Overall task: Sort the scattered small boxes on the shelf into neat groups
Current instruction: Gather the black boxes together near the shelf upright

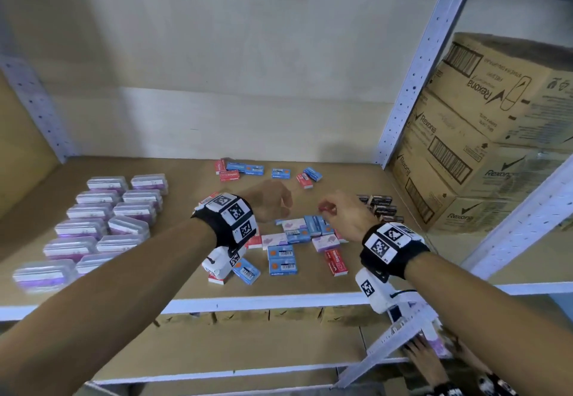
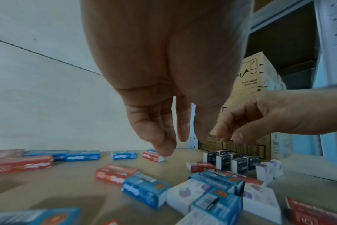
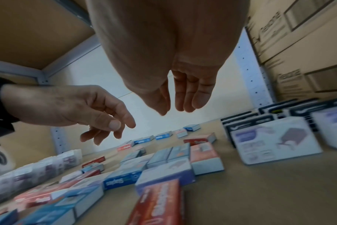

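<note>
Both hands (image 1: 273, 205) hover above flat cardboard boxes (image 1: 297, 236).

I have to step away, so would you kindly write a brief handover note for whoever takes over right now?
Left hand: empty, fingers relaxed, above the shelf.
Right hand: empty, fingers loosely curled, above the pile.
Done: small black cardboard boxes stand grouped at the right; clear plastic cases with purple labels sit in two rows on the left.
Left: the mixed pile of red, blue and white small boxes at centre, plus red and blue strays near the back wall.
</note>
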Tool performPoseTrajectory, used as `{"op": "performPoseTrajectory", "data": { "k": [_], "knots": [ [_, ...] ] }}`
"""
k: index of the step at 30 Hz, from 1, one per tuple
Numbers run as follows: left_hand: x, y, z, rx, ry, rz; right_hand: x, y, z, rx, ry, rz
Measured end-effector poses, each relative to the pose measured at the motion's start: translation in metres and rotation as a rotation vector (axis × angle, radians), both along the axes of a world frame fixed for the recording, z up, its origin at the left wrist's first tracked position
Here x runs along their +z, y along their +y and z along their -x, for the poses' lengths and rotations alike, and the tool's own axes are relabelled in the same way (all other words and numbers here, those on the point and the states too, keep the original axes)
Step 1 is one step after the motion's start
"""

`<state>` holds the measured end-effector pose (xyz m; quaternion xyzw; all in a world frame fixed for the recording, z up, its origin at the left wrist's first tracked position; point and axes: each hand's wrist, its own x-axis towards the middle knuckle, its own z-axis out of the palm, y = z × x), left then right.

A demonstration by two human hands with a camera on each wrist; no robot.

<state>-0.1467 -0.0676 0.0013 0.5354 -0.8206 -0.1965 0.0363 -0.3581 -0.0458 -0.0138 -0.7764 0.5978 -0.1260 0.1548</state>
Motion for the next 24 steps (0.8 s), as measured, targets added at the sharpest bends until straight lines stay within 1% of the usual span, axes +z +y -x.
{"op": "performPoseTrajectory", "data": {
  "k": [4, 7, 9, 12, 16, 18, 21, 24],
  "knots": [
    [-0.010, 0.009, -0.020, 0.015, -0.039, -0.036, -0.004, -0.003, -0.024, 0.066, 0.031, -0.092],
    [-0.019, 0.019, -0.032, -0.001, -0.086, -0.082, -0.005, -0.003, -0.039, 0.114, 0.117, -0.102],
    [-0.022, 0.026, -0.037, 0.006, -0.082, -0.090, -0.008, -0.004, -0.047, 0.133, 0.130, -0.116],
    [-0.025, 0.032, -0.039, 0.017, -0.054, -0.077, -0.017, -0.010, -0.055, 0.144, 0.135, -0.163],
    [-0.035, 0.037, -0.038, -0.007, -0.080, 0.000, -0.022, -0.014, -0.060, 0.147, 0.208, -0.202],
    [-0.040, 0.037, -0.039, -0.012, -0.096, 0.038, -0.023, -0.014, -0.059, 0.156, 0.187, -0.207],
    [-0.042, 0.035, -0.038, -0.011, -0.136, 0.028, -0.021, -0.013, -0.056, 0.148, 0.167, -0.187],
    [-0.045, 0.031, -0.037, -0.018, -0.137, 0.027, -0.022, -0.014, -0.056, 0.128, 0.170, -0.168]
  ]
}}
